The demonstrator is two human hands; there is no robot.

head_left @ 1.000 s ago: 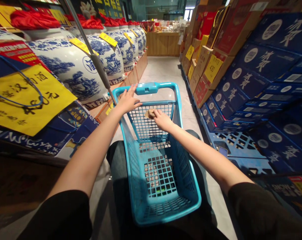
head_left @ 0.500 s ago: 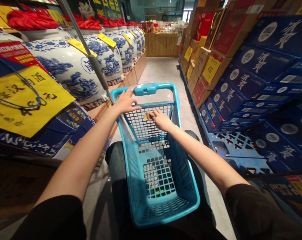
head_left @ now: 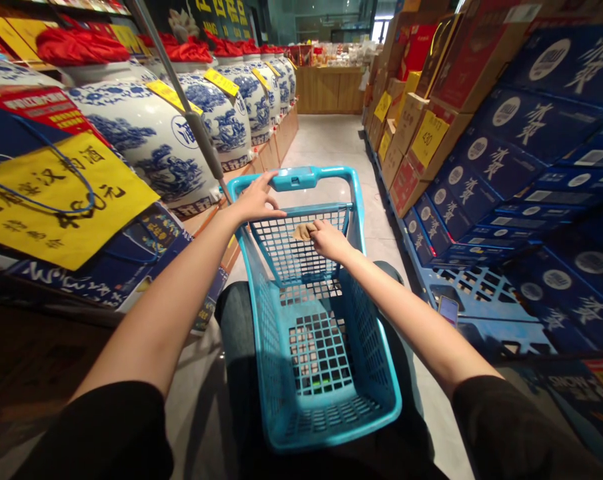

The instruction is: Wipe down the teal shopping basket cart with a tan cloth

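A blue plastic shopping basket [head_left: 276,333] with a grid bottom and a handle bar at its far end sits between my knees. My left hand [head_left: 258,200] rests on the far left corner of its rim, beside the handle, fingers apart. Inside the basket, near the far mesh panel, my right hand [head_left: 330,240] is closed on a crumpled tan cloth [head_left: 304,231]. The cloth touches or nearly touches the mesh; which of the two cannot be made out.
Blue-and-white jars [head_left: 151,127] with red covers line the left, behind a yellow price sign [head_left: 66,200] and a slanting metal pole [head_left: 168,67]. Blue boxes [head_left: 531,113] are stacked on the right by a blue pallet [head_left: 501,327], where a phone [head_left: 448,310] lies.
The view has shifted slightly, so the surroundings appear a little further right. Both hands keep nearly the same places at the basket, the right one still holding the cloth.
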